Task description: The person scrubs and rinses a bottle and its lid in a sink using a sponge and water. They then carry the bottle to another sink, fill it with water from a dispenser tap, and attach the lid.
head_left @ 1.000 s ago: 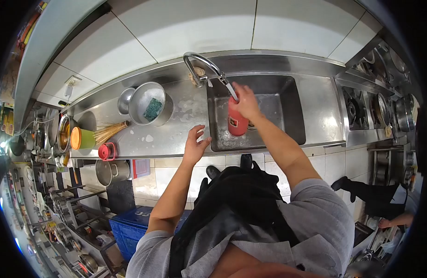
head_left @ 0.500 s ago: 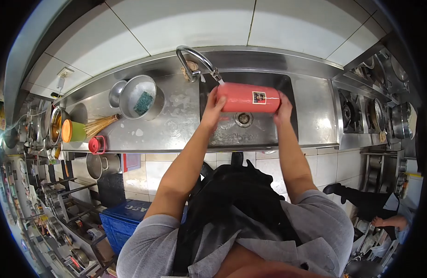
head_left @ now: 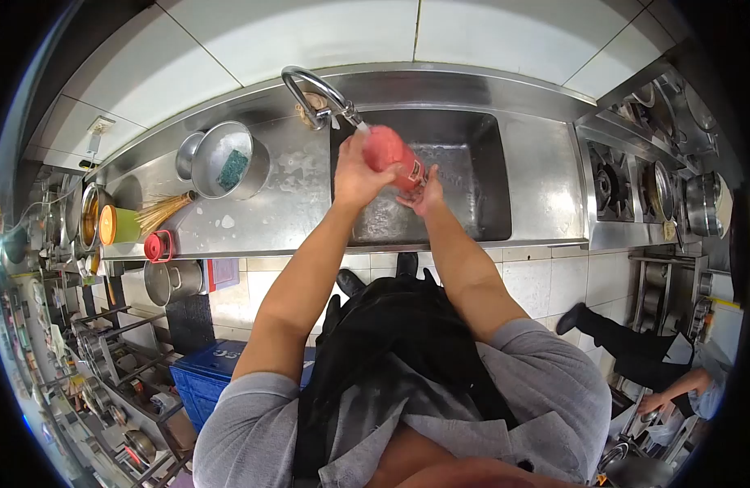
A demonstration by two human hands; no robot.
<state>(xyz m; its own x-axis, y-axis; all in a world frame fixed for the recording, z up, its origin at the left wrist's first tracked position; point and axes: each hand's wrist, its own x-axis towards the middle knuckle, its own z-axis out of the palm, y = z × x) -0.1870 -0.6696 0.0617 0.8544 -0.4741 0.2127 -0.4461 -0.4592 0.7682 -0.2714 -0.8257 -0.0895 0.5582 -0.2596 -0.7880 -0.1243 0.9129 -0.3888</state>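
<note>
A red cylindrical container (head_left: 384, 151) with a small picture label is tilted above the sink (head_left: 490, 195), under the faucet (head_left: 330, 93). Water runs from the spout onto its upper end. My left hand (head_left: 360, 172) grips the container's upper left side, its thumb across the front. Fingers of my right hand (head_left: 424, 193) are closed round the lower end near the label. Some fingertips of both hands are hidden behind the container.
Left of the sink stand a metal pot (head_left: 259, 169) holding a green scouring pad (head_left: 233, 169), a bamboo brush (head_left: 163, 213), a green tub with an orange lid (head_left: 108, 225) and a red handled lid (head_left: 158, 246). A stove (head_left: 609, 185) is at right. Another person's hand (head_left: 653, 403) shows lower right.
The container has swung from lying level to tilted, its upper end at the water. My right hand has come left and down, closer to my left hand. The view has shifted slightly.
</note>
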